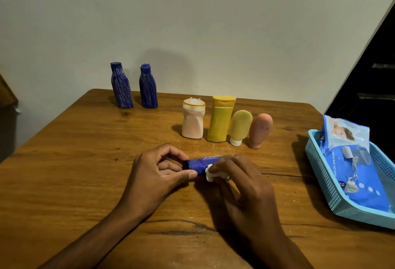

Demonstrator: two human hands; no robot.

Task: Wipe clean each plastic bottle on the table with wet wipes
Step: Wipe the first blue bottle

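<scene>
Fingers (190,175) of the left hand (158,174) are pinching the cap end of a blue bottle (197,165) lying sideways, while the right hand (239,181) is gripping a white wipe (210,174) against its body. This bottle is sitting just in front of the yellow bottle (220,119). Six others are standing behind; which are already wiped, I cannot tell. Both forearms are reaching forward, wrists low.

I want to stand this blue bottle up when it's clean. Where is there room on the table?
Bare wood lies on the left, between the two blue bottles at the back and the left hand. The near edge of the table is bare too. It is crowded around the pale bottle, yellow bottle, two tubes, and the basket at right.
</scene>
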